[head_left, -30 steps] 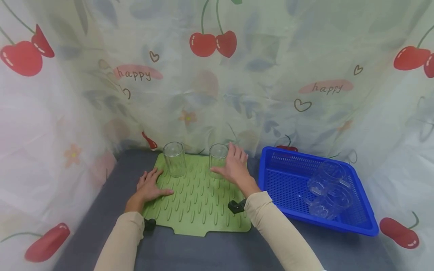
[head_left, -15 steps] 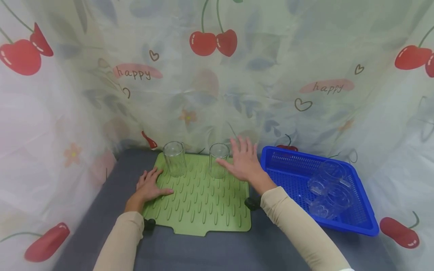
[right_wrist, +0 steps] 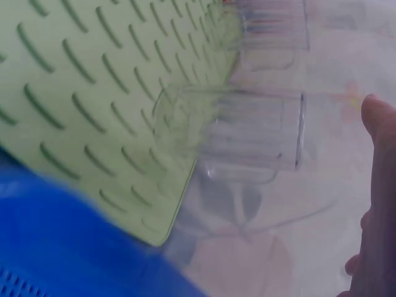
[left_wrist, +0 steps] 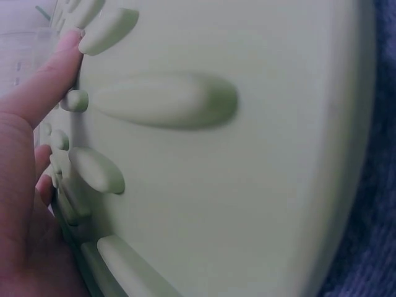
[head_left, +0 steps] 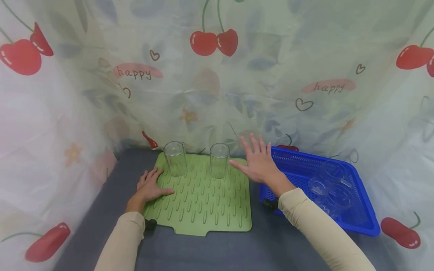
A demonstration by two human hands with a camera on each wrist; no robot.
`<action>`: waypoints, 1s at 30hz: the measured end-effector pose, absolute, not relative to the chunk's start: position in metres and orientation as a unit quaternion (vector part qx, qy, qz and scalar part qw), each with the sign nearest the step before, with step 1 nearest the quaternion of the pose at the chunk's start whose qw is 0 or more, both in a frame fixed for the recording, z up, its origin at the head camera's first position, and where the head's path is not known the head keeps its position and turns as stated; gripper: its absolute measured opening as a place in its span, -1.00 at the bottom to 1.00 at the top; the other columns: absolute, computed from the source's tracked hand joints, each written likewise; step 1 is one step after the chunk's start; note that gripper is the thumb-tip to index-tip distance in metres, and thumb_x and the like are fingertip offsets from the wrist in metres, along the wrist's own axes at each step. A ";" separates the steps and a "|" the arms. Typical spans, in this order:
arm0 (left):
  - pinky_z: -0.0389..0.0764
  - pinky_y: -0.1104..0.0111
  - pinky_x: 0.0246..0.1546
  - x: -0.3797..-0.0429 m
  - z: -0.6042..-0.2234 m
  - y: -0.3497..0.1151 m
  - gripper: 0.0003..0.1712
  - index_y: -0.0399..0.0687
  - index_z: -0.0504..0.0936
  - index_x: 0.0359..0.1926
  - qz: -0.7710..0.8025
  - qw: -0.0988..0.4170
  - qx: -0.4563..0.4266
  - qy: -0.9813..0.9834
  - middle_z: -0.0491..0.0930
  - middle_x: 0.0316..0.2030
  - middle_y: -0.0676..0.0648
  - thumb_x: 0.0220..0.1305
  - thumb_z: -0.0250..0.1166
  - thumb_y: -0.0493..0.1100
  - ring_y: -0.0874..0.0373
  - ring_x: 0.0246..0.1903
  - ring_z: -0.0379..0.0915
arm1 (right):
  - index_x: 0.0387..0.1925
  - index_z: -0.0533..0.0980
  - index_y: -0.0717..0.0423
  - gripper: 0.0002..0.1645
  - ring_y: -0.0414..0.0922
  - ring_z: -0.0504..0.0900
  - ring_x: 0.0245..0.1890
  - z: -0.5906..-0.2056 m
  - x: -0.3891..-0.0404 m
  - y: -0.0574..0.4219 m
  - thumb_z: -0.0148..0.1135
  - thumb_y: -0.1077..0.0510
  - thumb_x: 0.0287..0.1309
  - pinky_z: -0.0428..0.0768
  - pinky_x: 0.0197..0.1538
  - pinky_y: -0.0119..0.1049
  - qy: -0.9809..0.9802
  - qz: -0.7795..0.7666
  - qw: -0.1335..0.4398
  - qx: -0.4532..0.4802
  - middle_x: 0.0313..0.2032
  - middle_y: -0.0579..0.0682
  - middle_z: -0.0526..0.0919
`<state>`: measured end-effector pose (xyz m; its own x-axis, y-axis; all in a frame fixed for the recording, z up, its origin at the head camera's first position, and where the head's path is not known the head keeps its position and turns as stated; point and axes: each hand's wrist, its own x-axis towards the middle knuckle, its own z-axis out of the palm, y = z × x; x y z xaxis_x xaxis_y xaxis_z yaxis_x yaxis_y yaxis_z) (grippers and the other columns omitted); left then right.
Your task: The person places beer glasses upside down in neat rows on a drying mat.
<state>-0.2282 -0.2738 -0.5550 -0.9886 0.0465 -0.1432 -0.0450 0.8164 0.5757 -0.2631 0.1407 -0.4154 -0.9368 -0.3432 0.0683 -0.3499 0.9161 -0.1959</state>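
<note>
Two clear glass mugs stand upright along the back of a green ridged drying mat (head_left: 203, 203): one mug (head_left: 175, 162) at the left, the other mug (head_left: 219, 162) at the right. My left hand (head_left: 149, 186) rests on the mat's left edge with thumb and fingers spread. Fingers extended and holding nothing, my right hand (head_left: 259, 163) is in the air to the right of the right-hand mug, overlapping the left end of a blue basket (head_left: 367, 201) in the head view. The right wrist view shows a handle on the nearer mug (right_wrist: 247, 130).
Inside the blue basket two more clear mugs, a rear mug (head_left: 328, 174) and a front mug (head_left: 337, 199), lie toward the right end. A dark grey cloth (head_left: 203, 252) covers the table. Behind it hangs a cherry-print curtain (head_left: 257, 109).
My right hand has let go of the right-hand mug and moved right, toward the basket, its fingers spreading. The left hand and both mugs on the mat stay in place.
</note>
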 end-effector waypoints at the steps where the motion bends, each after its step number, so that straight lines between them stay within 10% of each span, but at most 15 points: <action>1: -0.24 -0.46 0.44 -0.228 -0.554 -0.274 0.26 -0.03 0.07 0.62 0.302 0.075 0.000 0.950 -0.15 0.63 -0.25 0.09 0.48 0.36 -0.43 0.58 -0.46 | 0.66 -0.27 -0.19 0.16 0.31 -0.36 0.64 -0.415 -0.263 0.144 -0.17 -0.63 0.31 -0.29 0.55 0.43 -0.979 0.104 0.017 0.177 0.66 0.15 -0.33; 30: -0.22 -0.45 0.44 -0.228 -0.557 -0.274 0.28 0.00 0.07 0.62 0.297 0.065 -0.008 0.953 -0.14 0.64 -0.21 0.05 0.47 0.41 -0.41 0.59 -0.43 | 0.66 -0.28 -0.08 0.19 0.50 -0.27 0.55 -0.411 -0.238 0.273 -0.13 -0.59 0.34 -0.30 0.43 0.59 -0.989 0.103 0.002 0.105 0.60 0.37 -0.24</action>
